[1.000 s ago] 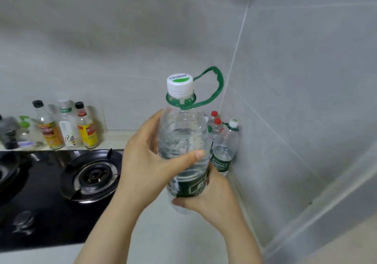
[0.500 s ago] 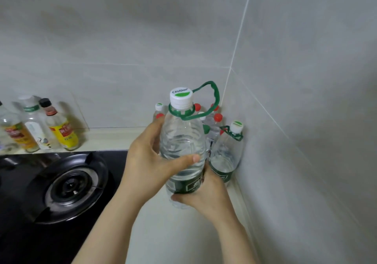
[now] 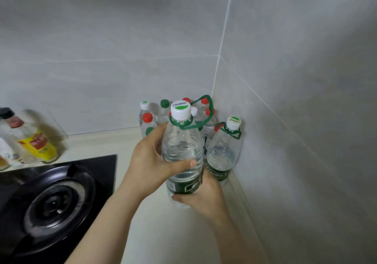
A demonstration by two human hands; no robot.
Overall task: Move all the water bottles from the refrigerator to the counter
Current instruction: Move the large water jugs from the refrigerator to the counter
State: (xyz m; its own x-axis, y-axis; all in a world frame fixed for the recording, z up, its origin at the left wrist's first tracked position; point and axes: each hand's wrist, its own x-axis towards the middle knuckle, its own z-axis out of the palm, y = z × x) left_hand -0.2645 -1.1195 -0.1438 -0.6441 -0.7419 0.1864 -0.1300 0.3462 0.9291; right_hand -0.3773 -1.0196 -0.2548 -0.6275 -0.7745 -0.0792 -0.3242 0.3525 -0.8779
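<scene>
1. Two hands hold one bottle (image 3: 182, 151) upright above the counter (image 3: 163, 233): the left hand (image 3: 151, 161) wraps its upper body, thumb across the front, and the right hand (image 3: 201, 196) cups it at the green label and base
2. Judged from this, the step in hand is setting the bottle down; it hangs clear of the counter, just in front of a cluster (image 3: 163, 117) of capped bottles packed into the wall corner
3. One more bottle (image 3: 223, 153) with a green loop stands just beside the held one, against the right wall (image 3: 295, 121)
4. The next move calls for lowering the base flat, then letting go with both hands without nudging the neighbours
5. Open room lies toward the viewer and to the left, between the cluster and the hob (image 3: 61, 192); the hob edge bounds the left, the wall the right
6. Sauce bottles (image 3: 34, 141) stand well apart at far left
7. No refrigerator is in view, so how many bottles remain cannot be told
</scene>
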